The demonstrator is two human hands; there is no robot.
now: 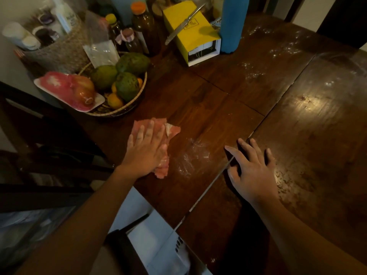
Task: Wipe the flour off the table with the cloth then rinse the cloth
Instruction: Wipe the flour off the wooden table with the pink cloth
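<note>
Near edge: left hand (146,150) flat on cloth (158,130), pressing to wipe.
Flour (190,155): just beside the cloth.
Right hand (252,165): open, bracing on table (297,135).

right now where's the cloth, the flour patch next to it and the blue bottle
cloth (172,129): head view, on its bare far corner beyond the left hand's fingers
flour patch (191,155): head view, on the middle of the white smear right of the cloth
blue bottle (232,24): head view, on the middle of its body
</note>
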